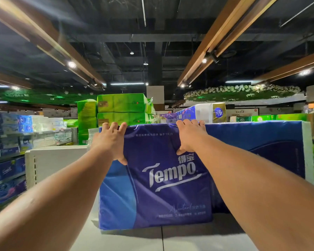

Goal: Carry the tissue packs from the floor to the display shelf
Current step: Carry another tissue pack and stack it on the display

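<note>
Pack: large blue-and-purple plastic-wrapped Tempo tissue pack (158, 178), upright on the pale display shelf surface (188, 238), its printed face toward the camera.
Neighbour: second blue wrapped pack (261, 151) stands touching the Tempo pack's right side.
Left hand (111, 142): at the Tempo pack's upper left corner, fingers hooked over the top edge, thumb pressed on the front face.
Right hand (188, 136): along the same top edge, nearer the pack's middle, fingers curled over, thumb on the front.
Key relation: the pack hangs below both sets of fingers, long axis running left to right; any settling push likely goes away from the camera.
Behind the pack: stacked green wrapped tissue packs (121, 109).
Room: shop aisle, white shelf end panel (58, 163) left of the pack, dark ceiling with spotlights.
</note>
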The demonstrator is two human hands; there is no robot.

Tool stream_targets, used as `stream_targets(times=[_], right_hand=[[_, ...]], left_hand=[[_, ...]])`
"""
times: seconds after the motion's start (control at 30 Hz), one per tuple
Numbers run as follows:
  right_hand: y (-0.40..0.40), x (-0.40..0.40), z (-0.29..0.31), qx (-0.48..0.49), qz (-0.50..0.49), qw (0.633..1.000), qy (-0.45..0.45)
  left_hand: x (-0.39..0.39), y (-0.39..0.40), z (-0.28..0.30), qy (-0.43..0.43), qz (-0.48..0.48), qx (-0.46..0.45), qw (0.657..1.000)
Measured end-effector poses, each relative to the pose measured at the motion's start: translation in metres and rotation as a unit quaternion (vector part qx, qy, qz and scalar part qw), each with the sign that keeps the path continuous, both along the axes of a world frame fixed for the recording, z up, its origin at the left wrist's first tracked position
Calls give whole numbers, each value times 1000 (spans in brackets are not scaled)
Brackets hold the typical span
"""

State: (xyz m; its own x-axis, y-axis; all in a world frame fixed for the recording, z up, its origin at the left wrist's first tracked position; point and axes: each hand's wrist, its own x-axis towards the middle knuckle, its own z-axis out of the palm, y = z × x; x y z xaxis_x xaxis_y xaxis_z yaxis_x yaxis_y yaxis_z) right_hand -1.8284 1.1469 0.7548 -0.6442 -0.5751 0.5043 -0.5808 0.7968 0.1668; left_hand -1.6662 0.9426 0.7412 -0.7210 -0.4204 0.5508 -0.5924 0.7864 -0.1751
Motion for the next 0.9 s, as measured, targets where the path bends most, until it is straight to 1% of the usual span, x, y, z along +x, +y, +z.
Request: stream_targets(times=[0.07, 0.2, 0.4, 0.47, 0.57, 0.67, 0.73, 0.8, 0.9], right_hand=[[-4, -5, 1, 3, -1, 1000, -4], [-10, -13, -1, -2, -1, 1000, 12], [-11, -17, -15, -52, 16, 997, 54], [-11, -15, -19, -68, 17, 996, 53], [-14, -12, -18, -58, 9, 998, 38], [-15, -6, -20, -48, -38, 998, 29], [-15, 4, -28, -40, -73, 995, 53], [-16, 17, -43, -35, -75, 994, 73], [-8, 36, -59, -47, -60, 996, 55]], left_hand=[[-7, -4, 1, -1, -4, 2, 1000], [-17, -11, -4, 13, -4, -24, 1000], [-21, -20, -17, 47, -18, -48, 998], [-20, -21, -21, 54, -17, -47, 997], [-20, -17, -18, 40, -6, -37, 999], [-21, -15, -16, 22, -5, -21, 1000], [-19, -17, -15, 8, -20, 9, 1000], [-12, -21, -17, -7, -43, 27, 999], [7, -21, -28, 8, -58, 9, 998]])
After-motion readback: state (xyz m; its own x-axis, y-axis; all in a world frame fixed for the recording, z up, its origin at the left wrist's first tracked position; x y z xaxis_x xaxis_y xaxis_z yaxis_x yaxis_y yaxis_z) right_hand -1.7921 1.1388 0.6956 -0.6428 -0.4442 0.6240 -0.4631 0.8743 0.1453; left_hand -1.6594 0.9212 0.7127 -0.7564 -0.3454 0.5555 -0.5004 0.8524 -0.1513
